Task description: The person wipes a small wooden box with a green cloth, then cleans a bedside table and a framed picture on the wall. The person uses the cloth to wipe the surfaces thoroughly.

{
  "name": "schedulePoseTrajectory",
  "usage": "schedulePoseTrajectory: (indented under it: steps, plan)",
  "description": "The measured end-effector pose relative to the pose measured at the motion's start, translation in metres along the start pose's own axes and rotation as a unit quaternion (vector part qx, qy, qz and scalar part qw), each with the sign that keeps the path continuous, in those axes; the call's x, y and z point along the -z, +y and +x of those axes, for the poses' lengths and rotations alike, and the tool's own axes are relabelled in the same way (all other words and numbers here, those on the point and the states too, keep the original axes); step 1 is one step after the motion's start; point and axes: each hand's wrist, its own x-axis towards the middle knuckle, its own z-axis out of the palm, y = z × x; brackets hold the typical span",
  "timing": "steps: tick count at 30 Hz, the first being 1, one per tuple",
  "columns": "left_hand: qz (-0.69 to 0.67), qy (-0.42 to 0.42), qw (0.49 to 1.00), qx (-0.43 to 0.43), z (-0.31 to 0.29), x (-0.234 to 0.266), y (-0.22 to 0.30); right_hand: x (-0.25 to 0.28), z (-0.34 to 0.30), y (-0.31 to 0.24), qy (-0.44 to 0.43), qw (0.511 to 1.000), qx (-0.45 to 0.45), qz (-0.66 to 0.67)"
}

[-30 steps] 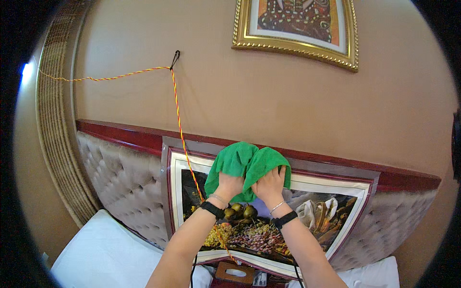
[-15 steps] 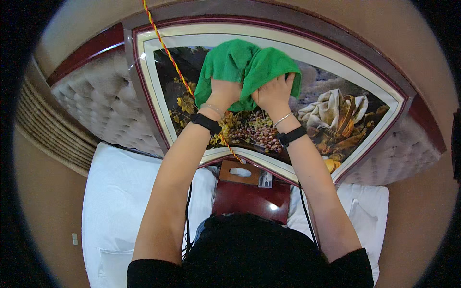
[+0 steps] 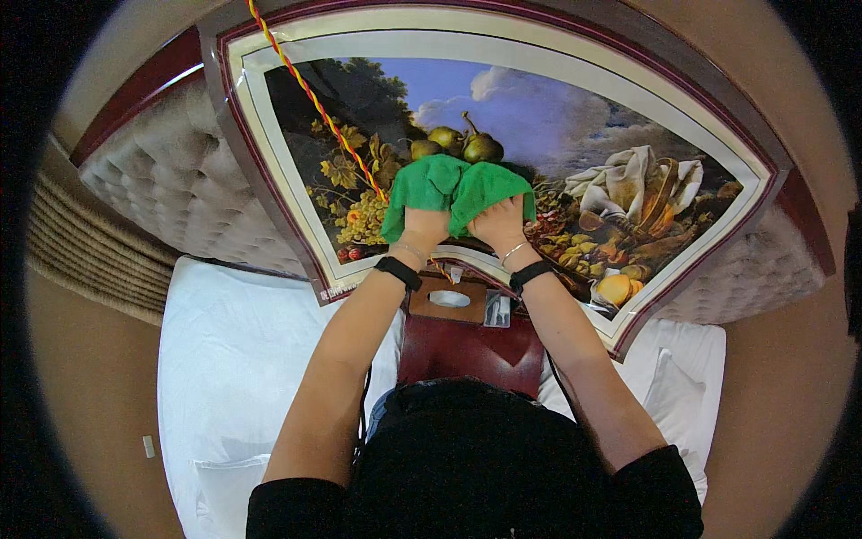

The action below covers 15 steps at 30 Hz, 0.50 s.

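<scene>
A green cloth covers the fingers of my left hand and lies against a large framed still-life print. Beside it, my right hand presses the right part of the green fabric on the same print, several fingers partly showing at its edge. Whether this is one cloth or two, I cannot tell. Both hands are close together near the print's lower middle, below the painted pears. My left fingertips are hidden.
A red-and-yellow twisted cord hangs across the print's left side. Below are a brown tissue box and a dark red nightstand, between white beds. Tufted headboard panels flank the frame.
Both hands and the green cloth have moved down the print, from its upper area to the lower middle. The painted sky and pears have come into sight.
</scene>
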Motion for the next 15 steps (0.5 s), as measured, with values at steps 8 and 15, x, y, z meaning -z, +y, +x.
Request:
schedulePoseTrajectory:
  steps: [8,15]
  plan:
    - [0.002,-0.096,0.992,0.079,-0.059,-0.047,0.002,-0.044,-0.06,-0.002,-0.121,0.99,0.02,0.074]
    - [-0.007,-0.052,0.996,0.069,-0.084,-0.06,0.01,-0.068,-0.119,-0.002,-0.222,0.97,0.074,0.066]
